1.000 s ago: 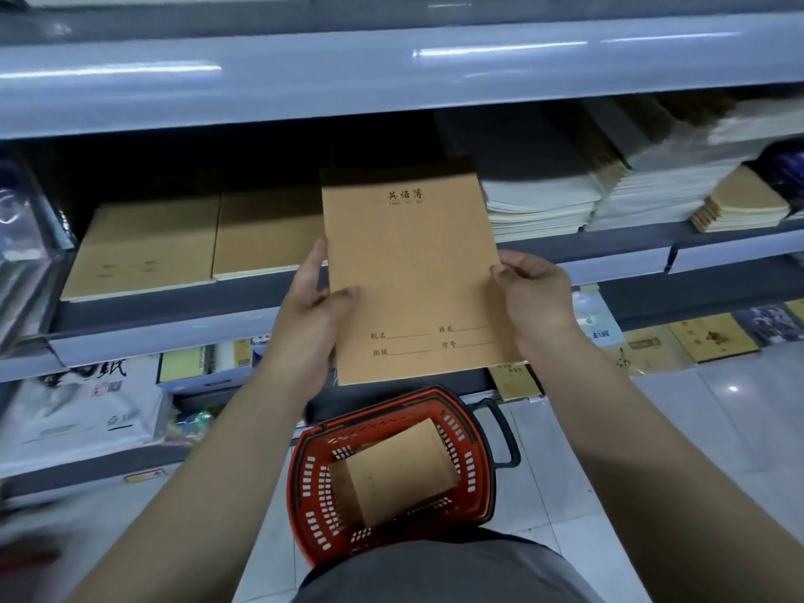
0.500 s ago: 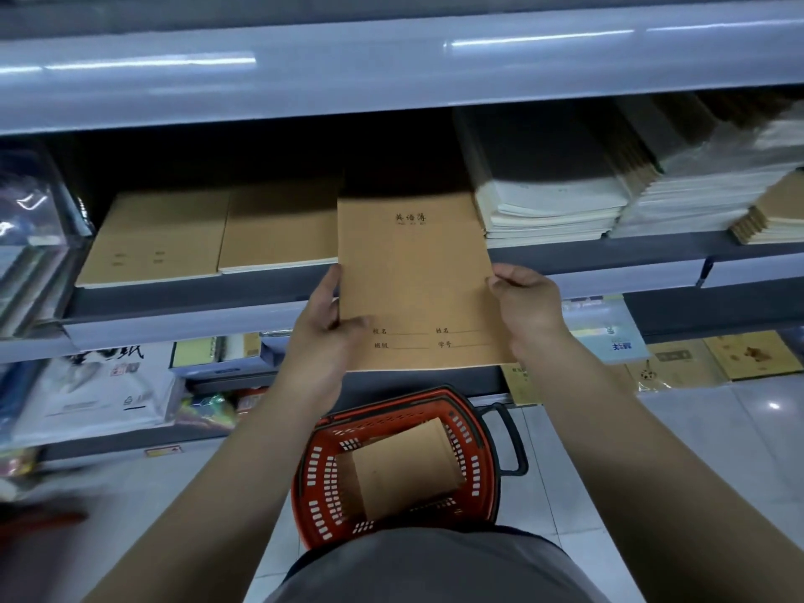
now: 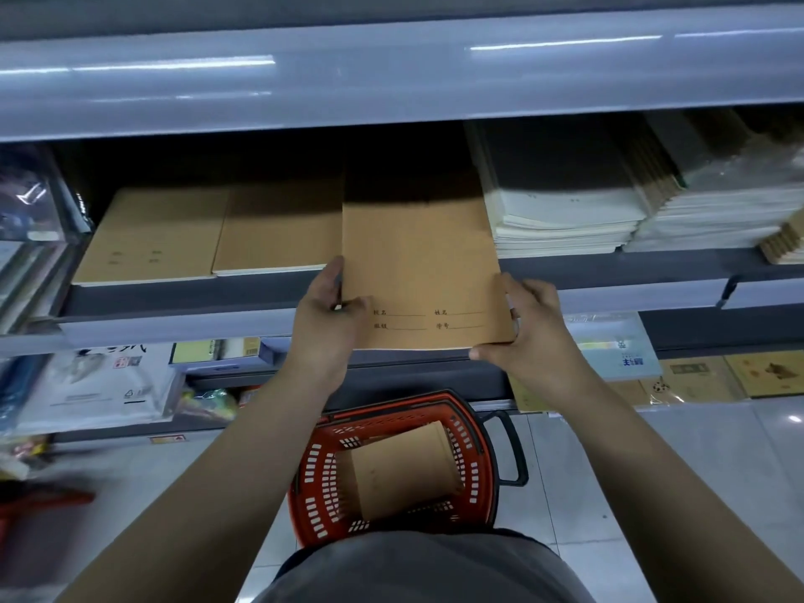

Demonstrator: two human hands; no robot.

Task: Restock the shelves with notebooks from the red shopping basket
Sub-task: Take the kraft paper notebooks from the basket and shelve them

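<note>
Both hands, left hand (image 3: 330,317) and right hand (image 3: 528,328), grip the notebook (image 3: 417,272) edges.

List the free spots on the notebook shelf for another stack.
One gap: between the middle brown stack and the white stacks, and the held notebook, gripped by the left hand and right hand, is entering it. The left brown stack abuts the middle one. Right of the gap it is crowded. The basket holds more notebooks.

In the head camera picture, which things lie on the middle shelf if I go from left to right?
Left kraft stack → second kraft stack → held notebook → white notebook stack → wrapped stack.
</note>
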